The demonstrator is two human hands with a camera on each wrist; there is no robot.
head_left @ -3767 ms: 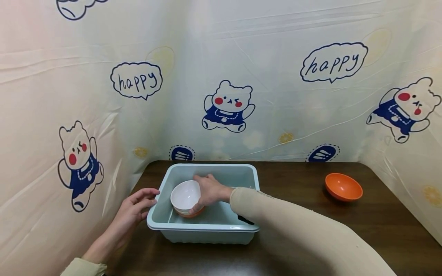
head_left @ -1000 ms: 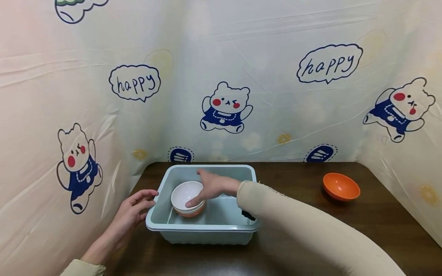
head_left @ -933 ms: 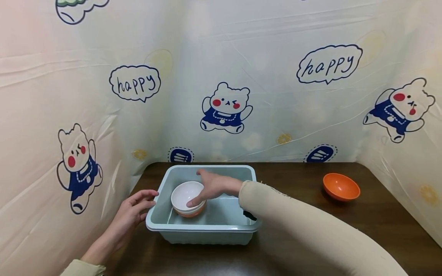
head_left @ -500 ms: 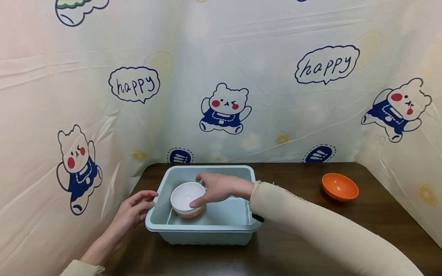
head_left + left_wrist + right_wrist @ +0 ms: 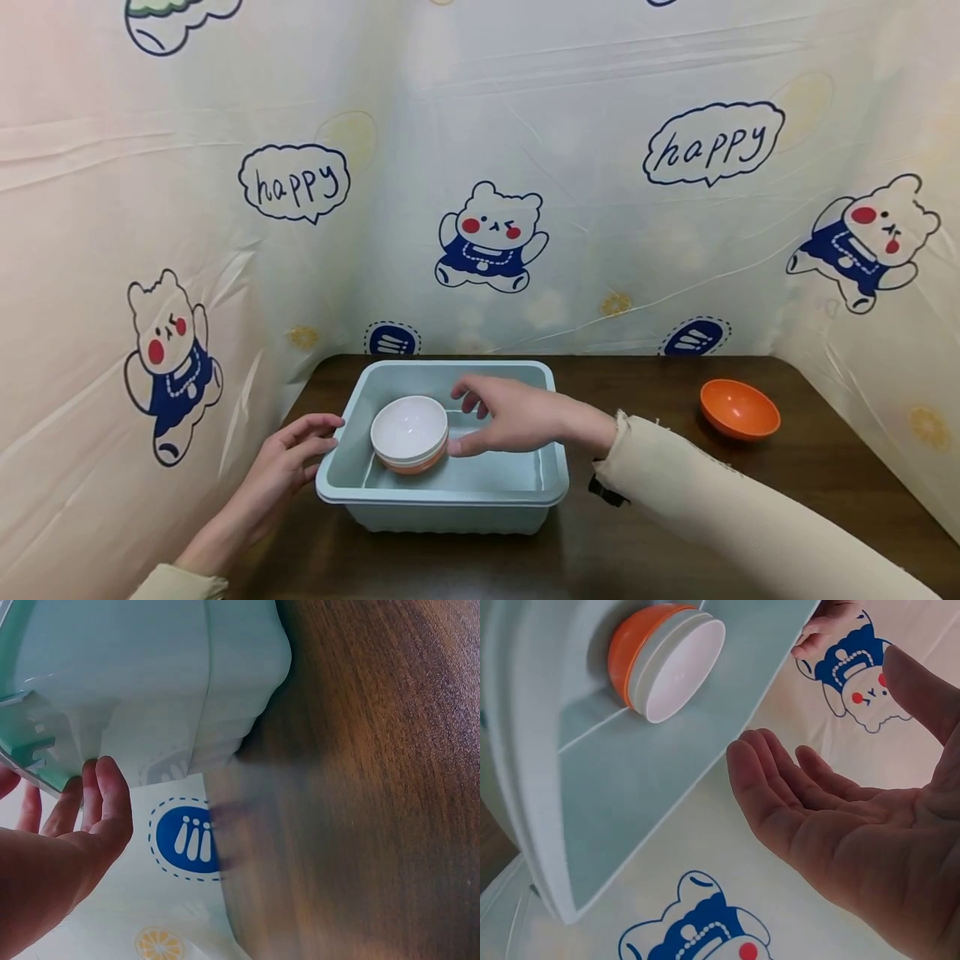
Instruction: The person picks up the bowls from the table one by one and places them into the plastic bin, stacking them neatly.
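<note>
A stack of bowls point(image 5: 409, 429), pale ones nested inside an orange one point(image 5: 634, 646), sits in the left part of a light blue plastic tub point(image 5: 450, 497). My right hand point(image 5: 517, 417) hovers over the tub just right of the stack, fingers and thumb spread apart with nothing between them. In the right wrist view the right hand point(image 5: 847, 817) is plainly apart from the bowls. On the tub's left side, my left hand point(image 5: 288, 458) touches the rim from outside. Its fingers point(image 5: 112, 791) rest against the tub's outer wall in the left wrist view.
An orange bowl point(image 5: 740, 409) stands by itself on the dark wooden table point(image 5: 637, 533), toward the back right. Behind and beside the table hangs a pale printed curtain point(image 5: 585, 250).
My right hand has let go of the bowl stack's edge and drawn back to the right. The stack stays in the tub, and my left hand keeps its place at the rim.
</note>
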